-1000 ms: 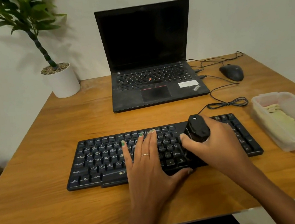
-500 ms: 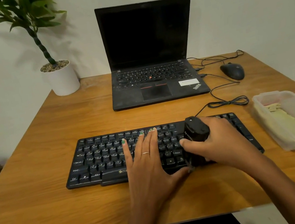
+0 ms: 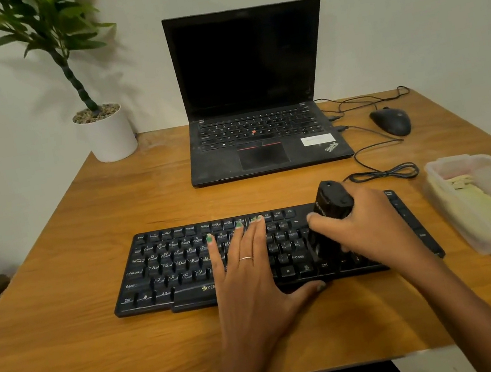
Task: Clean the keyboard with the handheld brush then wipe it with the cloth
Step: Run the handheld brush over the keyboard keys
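Note:
A black keyboard [image 3: 172,264] lies across the near part of the wooden table [image 3: 72,364]. My left hand [image 3: 249,270] lies flat on its middle keys, fingers straight and spread, thumb at the front edge. My right hand [image 3: 366,230] grips a black handheld brush [image 3: 333,199] that stands on the keys right of centre, its lower end dark against the keyboard. A pale yellow-green cloth [image 3: 484,209] lies folded in a clear plastic container [image 3: 450,164] at the right.
An open black laptop [image 3: 253,86] stands at the back centre. A black mouse [image 3: 390,121] and its coiled cable [image 3: 383,174] lie behind the keyboard's right end. A white potted plant [image 3: 110,134] stands at the back left.
My right hand has shifted the brush slightly to the right over the keys. The left hand stays flat on the keyboard.

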Demonstrator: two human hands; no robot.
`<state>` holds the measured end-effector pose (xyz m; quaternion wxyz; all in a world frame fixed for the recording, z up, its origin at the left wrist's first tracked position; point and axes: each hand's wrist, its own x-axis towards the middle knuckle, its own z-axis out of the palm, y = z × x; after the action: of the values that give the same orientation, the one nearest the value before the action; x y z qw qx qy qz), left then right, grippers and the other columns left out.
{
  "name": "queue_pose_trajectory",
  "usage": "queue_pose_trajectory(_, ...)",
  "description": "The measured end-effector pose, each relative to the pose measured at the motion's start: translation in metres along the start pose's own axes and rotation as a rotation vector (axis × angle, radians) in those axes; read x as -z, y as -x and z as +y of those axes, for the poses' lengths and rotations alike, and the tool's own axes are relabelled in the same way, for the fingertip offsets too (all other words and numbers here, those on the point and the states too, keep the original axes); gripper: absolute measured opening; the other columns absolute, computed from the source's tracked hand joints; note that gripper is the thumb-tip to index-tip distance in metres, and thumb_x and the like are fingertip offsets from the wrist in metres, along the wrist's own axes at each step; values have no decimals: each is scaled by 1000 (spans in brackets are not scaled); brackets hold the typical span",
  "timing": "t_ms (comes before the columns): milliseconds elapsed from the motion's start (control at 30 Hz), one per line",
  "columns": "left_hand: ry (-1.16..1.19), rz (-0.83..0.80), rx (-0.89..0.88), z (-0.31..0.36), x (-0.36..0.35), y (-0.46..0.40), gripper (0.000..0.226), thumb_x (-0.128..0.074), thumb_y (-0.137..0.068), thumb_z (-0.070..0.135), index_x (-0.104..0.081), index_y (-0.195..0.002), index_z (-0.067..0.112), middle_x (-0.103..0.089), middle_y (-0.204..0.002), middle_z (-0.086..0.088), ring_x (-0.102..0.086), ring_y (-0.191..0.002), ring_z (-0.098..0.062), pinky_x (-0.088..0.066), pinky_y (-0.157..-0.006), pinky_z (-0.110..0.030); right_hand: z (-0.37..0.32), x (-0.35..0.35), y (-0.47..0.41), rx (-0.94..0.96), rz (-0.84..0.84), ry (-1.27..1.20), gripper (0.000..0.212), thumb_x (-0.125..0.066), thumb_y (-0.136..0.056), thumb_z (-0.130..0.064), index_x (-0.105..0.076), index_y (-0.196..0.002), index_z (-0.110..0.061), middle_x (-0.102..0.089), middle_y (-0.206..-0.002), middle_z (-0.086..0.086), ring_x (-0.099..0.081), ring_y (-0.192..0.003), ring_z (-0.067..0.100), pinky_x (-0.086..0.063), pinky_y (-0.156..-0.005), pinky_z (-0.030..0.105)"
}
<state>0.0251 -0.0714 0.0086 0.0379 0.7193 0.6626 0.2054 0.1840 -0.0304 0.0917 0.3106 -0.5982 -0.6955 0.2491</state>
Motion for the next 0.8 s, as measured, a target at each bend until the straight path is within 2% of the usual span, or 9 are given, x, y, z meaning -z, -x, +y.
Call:
queue_pose_trajectory(100, -11, 9, -9, -1, 0, 0, 111, -34, -68, 93, -43, -141, 10, -53, -138, -5, -46, -131, -23, 6, -118, -43, -3, 6, -4, -53, -177, 24, 27, -69, -79, -29, -56, -82, -5, -66, -73, 11, -58, -45, 8, -47, -41, 24)
queue_pose_trajectory(200, -15, -2, -10, -1, -1, 0, 112, -35, -66, 94, -42, -142, 10, -52, -139, -4, -45, -132, -23, 6, -118, -44, -1, -4, -11, -1, 17, 69, 27, -68, -80, -35, -56, -78, -11, -63, -70, 4, -63, -63, 17, -52, -53, 33)
queue_pose_trajectory(267, -7, -8, -8, -1, -1, 0, 113, -34, -66, 94, -42, -142, 11, -52, -140, -4, -45, -132, -23, 7, -118, -43, -1, -9, -11, 23, 107, 63, 26, -68, -79, -34, -54, -73, -13, -58, -66, 0, -59, -64, 19, -46, -53, 29)
queue_pose_trajectory(400, -3, 2, -11, -2, -1, 0, 111, -30, -68, 94, -43, -141, 11, -54, -138, -4, -47, -131, -23, 8, -118, -41, -6, 1, -13, -18, -161, 114, 26, -67, -78, -33, -56, -78, -9, -62, -65, 3, -61, -49, 13, -47, -45, 25)
queue_pose_trajectory(467, -6, 4, -14, -2, -1, 0, 111, -29, -68, 94, -43, -141, 11, -54, -138, -5, -47, -131, -23, 8, -118, -41, -6, 0, -21, -7, -116, 137, 27, -67, -79, -33, -56, -78, -8, -64, -68, 5, -64, -54, 15, -52, -49, 30)
queue_pose_trajectory(567, -17, -10, -9, -1, -1, 0, 112, -30, -67, 94, -43, -141, 11, -54, -138, -4, -47, -130, -23, 6, -118, -42, -3, -10, -28, 51, 95, 152, 31, -66, -80, -33, -53, -69, -7, -60, -66, 5, -61, -64, 25, -49, -56, 36)
queue_pose_trajectory(700, -10, 13, -10, -1, -2, -1, 111, -28, -68, 93, -44, -140, 11, -53, -138, -4, -47, -130, -22, -1, -117, -42, -1, -2, -36, 16, -126, 83, 28, -68, -80, -31, -58, -78, -4, -66, -67, 8, -65, -55, 22, -55, -54, 36)
queue_pose_trajectory(733, -14, 14, -13, -2, -3, -1, 111, -28, -68, 93, -44, -140, 11, -53, -138, -3, -47, -130, -22, -3, -117, -42, -1, -2, -39, 10, -127, 92, 28, -68, -81, -32, -59, -81, -5, -67, -70, 8, -65, -56, 22, -55, -54, 36)
queue_pose_trajectory(800, -20, 17, -19, -2, -4, -1, 111, -29, -68, 93, -43, -141, 11, -53, -139, -3, -47, -130, -22, -6, -116, -43, -1, -7, -45, 45, -10, 163, 28, -67, -81, -34, -58, -83, -7, -65, -74, 6, -62, -64, 22, -51, -55, 34)
